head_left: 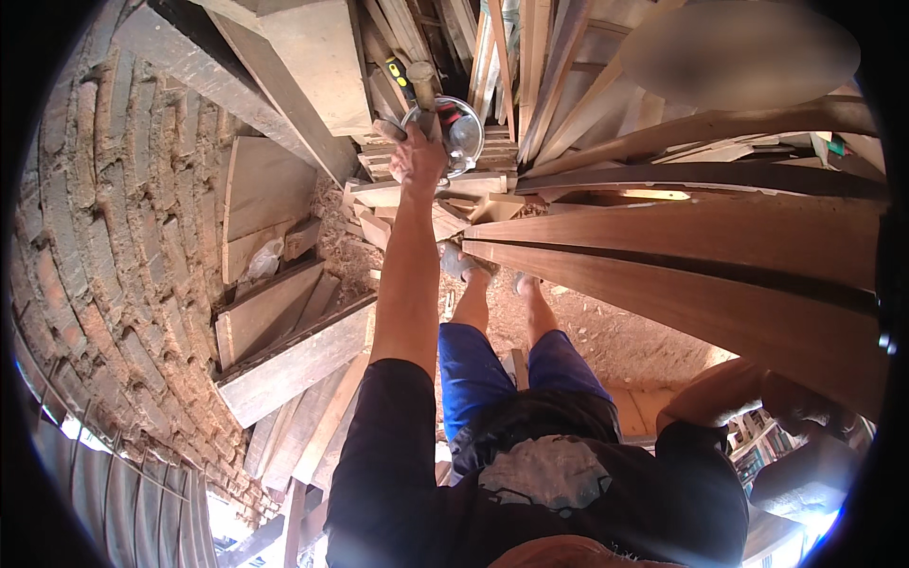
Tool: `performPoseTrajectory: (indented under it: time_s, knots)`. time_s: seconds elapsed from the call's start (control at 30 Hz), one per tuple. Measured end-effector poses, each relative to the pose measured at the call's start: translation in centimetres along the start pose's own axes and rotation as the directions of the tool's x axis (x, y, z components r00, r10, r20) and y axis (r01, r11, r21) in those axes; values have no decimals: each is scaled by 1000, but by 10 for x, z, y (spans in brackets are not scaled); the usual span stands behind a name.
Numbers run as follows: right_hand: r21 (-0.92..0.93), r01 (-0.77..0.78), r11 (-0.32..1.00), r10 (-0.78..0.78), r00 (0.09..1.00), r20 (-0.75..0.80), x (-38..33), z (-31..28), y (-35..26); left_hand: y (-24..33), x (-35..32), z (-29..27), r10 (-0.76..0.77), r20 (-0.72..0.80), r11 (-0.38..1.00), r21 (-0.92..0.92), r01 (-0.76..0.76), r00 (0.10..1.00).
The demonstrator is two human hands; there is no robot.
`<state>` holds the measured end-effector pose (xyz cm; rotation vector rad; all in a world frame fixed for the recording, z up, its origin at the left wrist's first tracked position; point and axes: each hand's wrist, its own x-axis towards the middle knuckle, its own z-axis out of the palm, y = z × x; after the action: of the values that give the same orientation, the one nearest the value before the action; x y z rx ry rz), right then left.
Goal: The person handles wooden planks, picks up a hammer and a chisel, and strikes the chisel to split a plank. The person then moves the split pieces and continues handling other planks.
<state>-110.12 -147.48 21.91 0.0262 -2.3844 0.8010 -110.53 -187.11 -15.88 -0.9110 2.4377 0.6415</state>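
Note:
My left hand (418, 159) reaches far forward over the left side of a round metal bowl (476, 156). Its fingers are closed and partly hidden, so what they grip cannot be made out. Just beyond them stands a brownish, thick-ended handle (422, 87), touching or close to the fingers. Beside that is a yellow-and-black tool handle (399, 76). Something red and black (449, 115) lies inside the bowl. My right arm (712, 393) is bent out to the right side. The right hand (805, 409) is in shadow near the view's edge, and its fingers are unclear.
Two long planks (663, 275) jut in from the right at leg height. Boards (298, 360) lean and lie along a rough brick wall (123, 256) on the left. Upright timber (559, 76) stands behind the bowl. Wood offcuts (454, 204) lie before my feet on the dirt floor (625, 327).

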Motion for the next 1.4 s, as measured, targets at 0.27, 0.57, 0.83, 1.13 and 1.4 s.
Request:
performPoseTrajectory:
  time_s: [0.27, 0.57, 0.83, 1.13, 1.4]
  knots:
    - [-26, 0, 1000, 0, 1000, -12, -4, -1, -3, -67, -82, 31, 250, -435, 870, -291, -398, 865]
    - [-16, 6, 1000, -6, 1000, -4, -8, -2, -5, -134, -178, 35, -45, -180, 277, -947, -161, 983]
    - [-9, 97, 995, -97, 995, 26, -22, 8, -17, -103, -244, -1, 121, 63, -245, -965, 92, 991]
    - [173, 90, 981, -188, 669, 719, -179, 34, -93, -96, -292, -12, 391, 97, -358, -900, 249, 915]
    - [254, -12, 967, -236, 323, 917, -284, 100, -94, -138, -337, 21, 228, 272, 201, -953, 228, 935]
